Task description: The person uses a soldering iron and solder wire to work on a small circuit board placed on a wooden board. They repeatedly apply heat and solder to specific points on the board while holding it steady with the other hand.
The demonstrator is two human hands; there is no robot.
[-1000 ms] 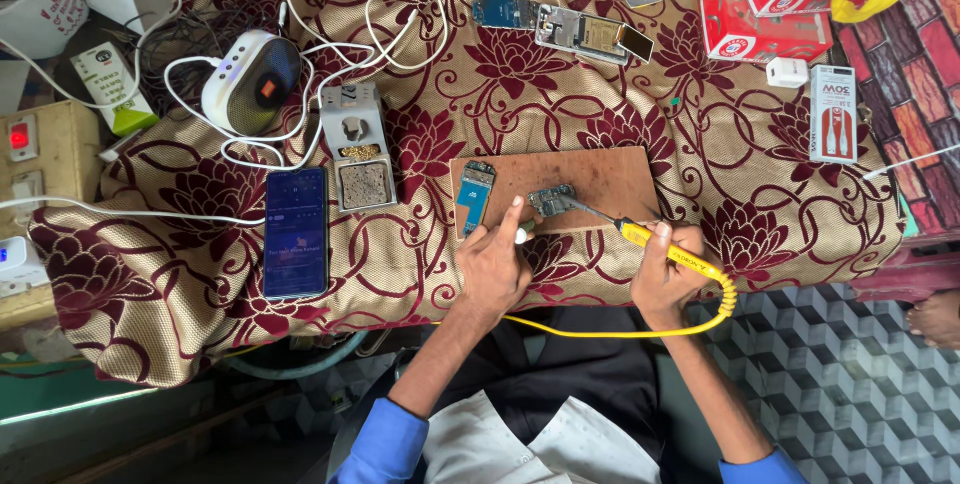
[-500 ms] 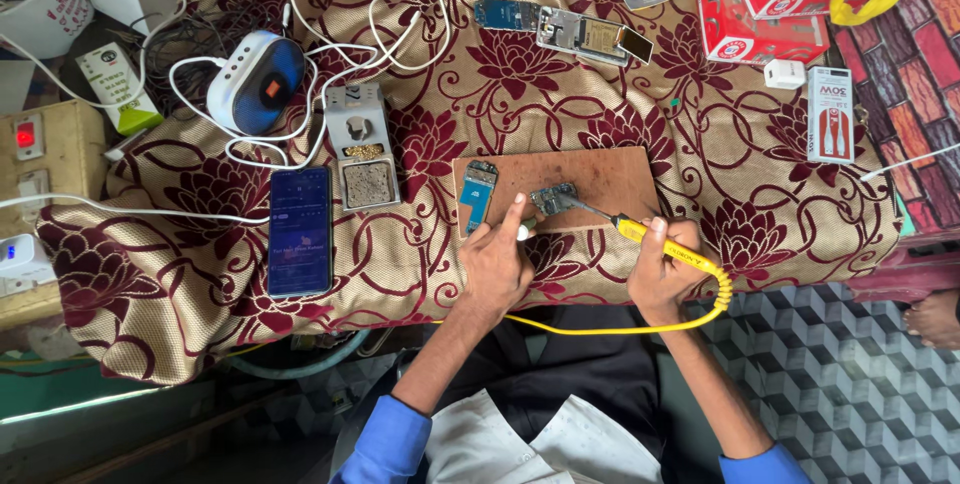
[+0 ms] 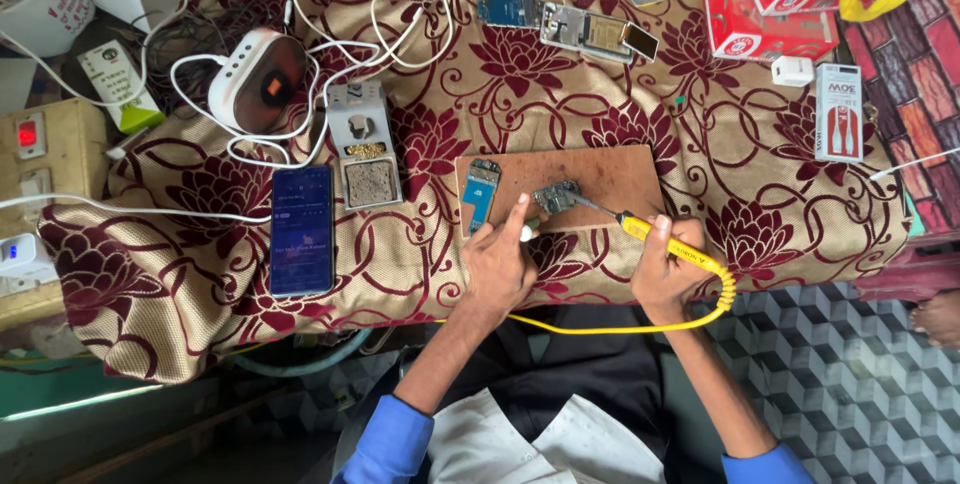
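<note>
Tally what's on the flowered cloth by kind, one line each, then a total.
Phones and phone parts: 4 – dark phone, blue board, small board under the iron tip, opened phone
Soldering gear: 2 – yellow soldering iron in right hand, iron stand
Red boxes: 1
White boxes: 1
White chargers: 1
Wooden boards: 1
Total: 10

L hand [image 3: 497, 262] fingers pinched | R hand [image 3: 668, 269] fist-gripped, arms bent
</note>
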